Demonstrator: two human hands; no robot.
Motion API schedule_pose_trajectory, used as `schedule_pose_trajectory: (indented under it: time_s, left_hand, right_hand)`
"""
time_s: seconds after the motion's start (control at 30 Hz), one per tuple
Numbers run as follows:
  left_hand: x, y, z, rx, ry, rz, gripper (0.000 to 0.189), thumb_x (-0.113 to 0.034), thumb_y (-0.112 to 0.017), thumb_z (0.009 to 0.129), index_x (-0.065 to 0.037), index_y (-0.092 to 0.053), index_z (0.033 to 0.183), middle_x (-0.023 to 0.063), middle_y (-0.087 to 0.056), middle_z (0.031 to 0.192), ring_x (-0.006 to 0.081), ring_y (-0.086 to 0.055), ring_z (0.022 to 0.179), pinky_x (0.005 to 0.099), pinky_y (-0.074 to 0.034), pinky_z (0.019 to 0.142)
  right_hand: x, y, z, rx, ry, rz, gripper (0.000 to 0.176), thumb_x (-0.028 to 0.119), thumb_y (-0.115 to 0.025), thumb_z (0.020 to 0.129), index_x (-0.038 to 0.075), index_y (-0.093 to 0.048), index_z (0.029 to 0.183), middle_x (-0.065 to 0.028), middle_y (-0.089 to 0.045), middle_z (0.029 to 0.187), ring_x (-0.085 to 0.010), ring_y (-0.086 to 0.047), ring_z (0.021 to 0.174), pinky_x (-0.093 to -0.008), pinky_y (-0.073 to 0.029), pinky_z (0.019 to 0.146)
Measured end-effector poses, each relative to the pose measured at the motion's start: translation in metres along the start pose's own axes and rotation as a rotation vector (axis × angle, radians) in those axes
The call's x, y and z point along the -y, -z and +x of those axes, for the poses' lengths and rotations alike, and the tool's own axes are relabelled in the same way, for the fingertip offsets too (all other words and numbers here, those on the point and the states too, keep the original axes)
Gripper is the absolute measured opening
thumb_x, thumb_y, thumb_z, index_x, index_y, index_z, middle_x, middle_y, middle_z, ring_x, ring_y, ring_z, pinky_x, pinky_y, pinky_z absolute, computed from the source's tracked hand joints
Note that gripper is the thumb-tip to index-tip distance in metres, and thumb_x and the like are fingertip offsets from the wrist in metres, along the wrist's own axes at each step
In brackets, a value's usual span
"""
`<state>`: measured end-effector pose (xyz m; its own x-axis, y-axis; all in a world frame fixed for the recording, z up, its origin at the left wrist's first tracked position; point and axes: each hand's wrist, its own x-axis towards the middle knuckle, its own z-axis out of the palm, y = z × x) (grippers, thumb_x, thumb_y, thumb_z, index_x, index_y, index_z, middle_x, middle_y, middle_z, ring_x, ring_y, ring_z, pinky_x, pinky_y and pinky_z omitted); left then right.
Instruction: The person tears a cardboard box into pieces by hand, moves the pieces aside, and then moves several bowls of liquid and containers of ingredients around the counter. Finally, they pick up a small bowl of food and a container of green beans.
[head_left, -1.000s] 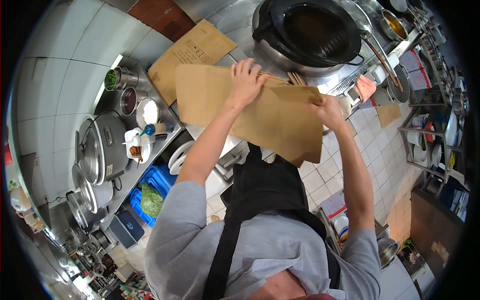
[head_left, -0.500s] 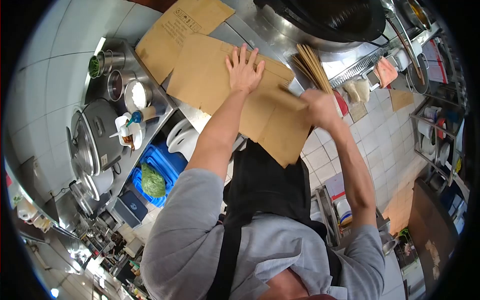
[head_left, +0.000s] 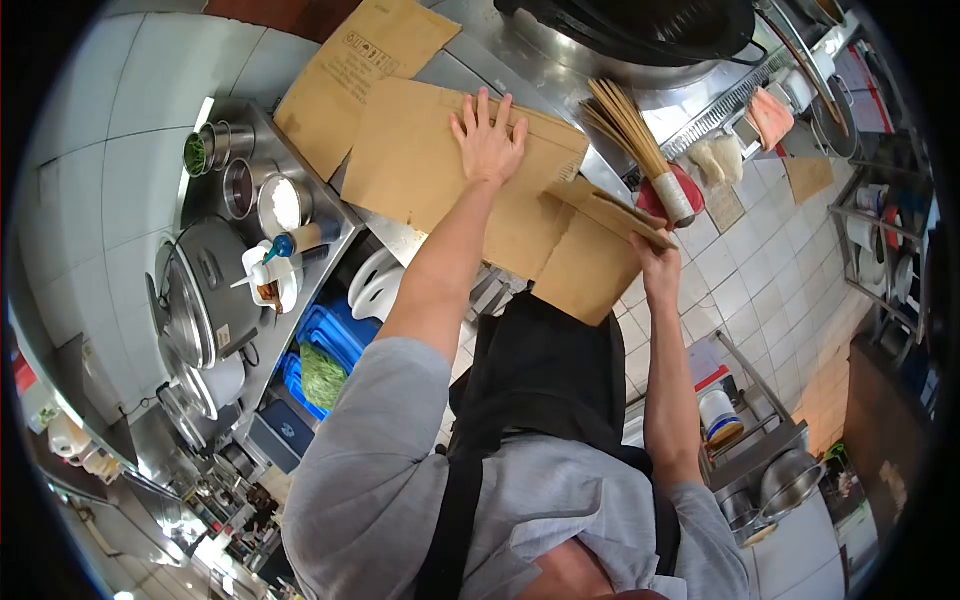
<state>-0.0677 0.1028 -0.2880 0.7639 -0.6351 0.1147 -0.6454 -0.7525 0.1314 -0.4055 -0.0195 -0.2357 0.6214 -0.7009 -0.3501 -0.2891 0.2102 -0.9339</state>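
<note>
Closest in, grey sleeves reach out over the black apron [head_left: 530, 370]. The right grip [head_left: 655, 265] is closed on the hanging flap of the cardboard [head_left: 440, 170], forearm raised, wrist cocked up, thumb near the fold; my read is that this bends the overhang at the edge. Farther out, the left grip [head_left: 488, 140] is open with palm flat, fingers spread and arm stretched long, likely pinning the sheet so it can't slide. The cardboard lies across the steel tabletop [head_left: 480, 65], its far corner against a second sheet [head_left: 360, 70]. Just beyond the flap, a bamboo brush [head_left: 630, 125] rests near the big wok [head_left: 640, 30].
</note>
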Motion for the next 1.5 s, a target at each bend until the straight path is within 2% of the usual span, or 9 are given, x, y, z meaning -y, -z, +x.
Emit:
schedule_pose_trajectory:
  time_s: [0.33,0.43,0.63,0.7,0.83,1.0,1.13,1.37,1.5]
  left_hand:
    - [-0.001,-0.005,-0.016,-0.042,0.013,-0.054,0.066,-0.058,-0.038,0.104,-0.022,-0.039,0.160,0.0145,-0.019,0.171,0.0392,-0.014,0.156,0.0615,-0.006,0.125]
    - [-0.001,0.004,-0.016,-0.003,-0.013,-0.075,0.070,-0.060,-0.039,0.103,-0.020,-0.038,0.160,0.0155,-0.020,0.171,0.0389,-0.017,0.156,0.0608,-0.007,0.125]
    - [0.005,-0.007,-0.015,-0.023,-0.016,-0.063,0.071,-0.062,-0.039,0.102,-0.022,-0.038,0.160,0.0151,-0.022,0.170,0.0380,-0.016,0.156,0.0607,-0.007,0.125]
    - [0.006,-0.011,-0.021,-0.033,0.030,-0.045,0.071,-0.062,-0.039,0.102,-0.022,-0.038,0.160,0.0149,-0.021,0.170,0.0375,-0.016,0.156,0.0606,-0.007,0.125]
    - [0.008,-0.014,-0.015,-0.077,0.066,-0.085,0.074,-0.063,-0.040,0.102,-0.018,-0.037,0.161,0.0158,-0.019,0.171,0.0379,-0.015,0.156,0.0616,-0.007,0.124]
    - [0.003,0.050,-0.052,-0.082,-0.028,-0.421,0.096,-0.062,-0.054,0.096,0.001,-0.023,0.162,0.0233,-0.009,0.171,0.0409,-0.009,0.157,0.0623,-0.004,0.124]
    - [-0.043,0.112,-0.170,0.458,0.055,-0.219,0.104,-0.046,-0.072,0.086,0.007,-0.020,0.159,0.0354,-0.004,0.167,0.0535,0.001,0.155,0.0739,-0.008,0.118]
    - [-0.061,0.101,-0.162,0.227,0.003,0.047,0.077,-0.006,-0.062,0.083,0.012,-0.030,0.151,0.0414,-0.033,0.150,0.0588,-0.038,0.137,0.0692,-0.041,0.105]
    - [-0.056,0.316,-0.122,0.186,0.094,-0.283,0.052,0.003,-0.051,0.085,0.007,-0.047,0.137,0.0369,-0.067,0.097,0.0503,-0.068,0.096,0.0550,-0.053,0.091]
  right_hand:
    - [-0.011,-0.046,-0.012,0.149,-0.152,0.151,0.030,0.018,-0.075,0.091,-0.002,-0.071,0.113,-0.0092,-0.076,0.104,-0.0214,-0.072,0.091,-0.0339,-0.056,0.081]
    - [0.015,-0.053,-0.029,0.192,0.360,-0.673,0.020,0.012,-0.074,0.081,0.003,-0.071,0.099,-0.0093,-0.073,0.087,-0.0315,-0.070,0.080,-0.0385,-0.056,0.071]
    - [0.085,-0.060,-0.109,0.661,0.869,-0.803,0.035,0.019,-0.077,0.066,0.006,-0.061,0.094,-0.0121,-0.064,0.086,-0.0333,-0.067,0.080,-0.0419,-0.052,0.063]
    - [0.090,-0.010,-0.140,0.512,0.747,-0.680,0.036,0.021,-0.078,0.069,0.004,-0.066,0.099,-0.0124,-0.068,0.090,-0.0334,-0.068,0.083,-0.0424,-0.053,0.069]
    - [0.124,0.132,-0.267,-0.506,0.080,-0.317,0.025,0.004,-0.067,0.099,-0.007,-0.068,0.122,-0.0158,-0.071,0.121,-0.0233,-0.067,0.108,-0.0383,-0.053,0.100]
    - [0.058,0.132,-0.329,-0.549,0.100,-0.391,0.026,0.005,-0.070,0.097,-0.008,-0.067,0.119,-0.0157,-0.071,0.121,-0.0227,-0.068,0.105,-0.0365,-0.053,0.093]
    - [-0.006,0.141,-0.311,-0.375,-0.056,-0.497,0.022,0.008,-0.070,0.096,-0.007,-0.069,0.113,-0.0166,-0.075,0.107,-0.0216,-0.070,0.098,-0.0362,-0.053,0.085]
    - [-0.003,0.147,-0.237,-0.229,0.125,-0.557,0.020,0.013,-0.070,0.096,-0.004,-0.071,0.107,-0.0158,-0.076,0.098,-0.0221,-0.070,0.093,-0.0371,-0.053,0.084]
    - [0.035,0.155,-0.200,-0.144,0.132,-0.535,0.022,0.013,-0.071,0.094,-0.005,-0.071,0.107,-0.0200,-0.076,0.096,-0.0315,-0.074,0.092,-0.0389,-0.054,0.082]
